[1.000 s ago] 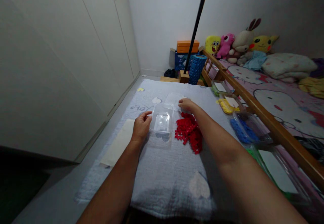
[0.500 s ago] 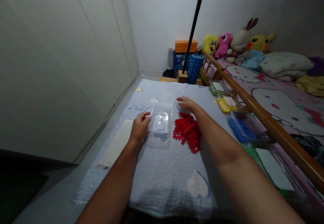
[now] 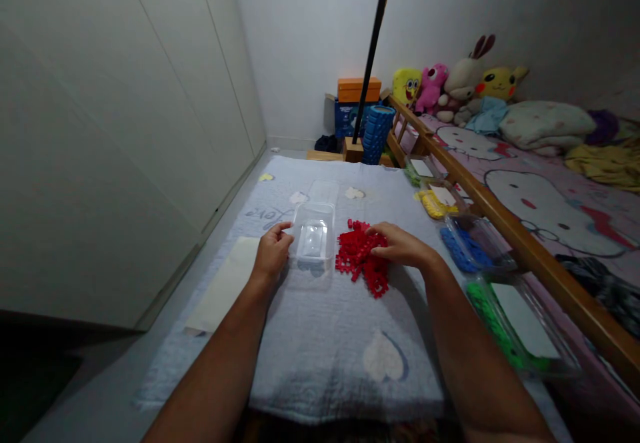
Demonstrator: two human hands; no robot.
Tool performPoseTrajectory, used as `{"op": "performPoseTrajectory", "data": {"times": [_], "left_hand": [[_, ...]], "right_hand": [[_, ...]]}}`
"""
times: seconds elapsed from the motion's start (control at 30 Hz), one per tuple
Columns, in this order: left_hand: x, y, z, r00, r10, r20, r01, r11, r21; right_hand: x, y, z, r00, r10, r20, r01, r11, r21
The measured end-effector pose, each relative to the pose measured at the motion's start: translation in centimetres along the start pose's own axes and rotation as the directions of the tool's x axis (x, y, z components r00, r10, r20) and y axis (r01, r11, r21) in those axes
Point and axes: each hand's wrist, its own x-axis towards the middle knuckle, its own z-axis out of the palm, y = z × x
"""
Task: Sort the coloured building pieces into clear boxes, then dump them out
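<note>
A clear plastic box (image 3: 314,238) stands on a pale blue blanket (image 3: 320,323). My left hand (image 3: 271,254) curls against the box's left side, thumb and fingers touching its rim. Just right of the box lies a heap of red plastic pieces (image 3: 359,256). My right hand (image 3: 401,245) rests on the right part of that heap, fingers bent over the pieces; whether it grips any is hidden. A clear lid (image 3: 324,191) lies beyond the box.
Along the right blanket edge stand clear boxes of yellow (image 3: 436,202), blue (image 3: 465,243) and green pieces (image 3: 510,319), beside a wooden bed rail (image 3: 505,229). Plush toys (image 3: 453,83) sit at the bed's far end. A black pole (image 3: 370,56) rises ahead. Wardrobe doors (image 3: 125,109) line the left. A pale sheet (image 3: 225,283) lies by the blanket.
My right hand has drawn back from the clear lid beyond the box and come down onto the red pieces. My left hand has stayed at the box.
</note>
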Motion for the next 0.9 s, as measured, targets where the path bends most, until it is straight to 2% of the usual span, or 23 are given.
{"op": "performPoseTrajectory", "data": {"times": [0.17,0.4,0.53,0.63,0.7,0.77,0.9], "left_hand": [[-0.1,-0.5,0.5,1.0,-0.013,-0.017,0.012,0.998,-0.054],[-0.1,-1.5,1.2,1.0,0.017,0.005,-0.016,0.992,-0.122],[-0.2,-1.6,1.3,1.0,0.007,0.012,-0.005,0.989,-0.148],[-0.2,-1.5,1.3,1.0,-0.015,0.003,0.016,0.983,-0.181],[-0.2,-1.5,1.4,1.0,-0.03,0.002,0.03,0.981,-0.193],[-0.3,-1.4,1.4,0.999,-0.041,0.004,0.041,0.981,-0.191],[-0.3,-1.4,1.5,0.999,-0.049,0.009,0.05,0.982,-0.18]], "right_hand": [[-0.5,0.1,1.4,0.995,0.092,-0.034,-0.089,0.992,0.085],[-1.3,0.3,2.0,0.96,0.164,-0.225,-0.085,0.943,0.322],[-1.2,-0.3,2.4,0.906,0.202,-0.373,-0.02,0.898,0.439],[-0.7,-2.0,3.8,0.831,0.216,-0.513,0.082,0.865,0.495],[-0.3,-3.4,5.1,0.793,0.154,-0.589,0.145,0.892,0.428],[0.1,-4.6,6.3,0.778,0.033,-0.627,0.216,0.924,0.317],[0.9,-5.9,8.2,0.775,-0.2,-0.599,0.31,0.947,0.084]]}}
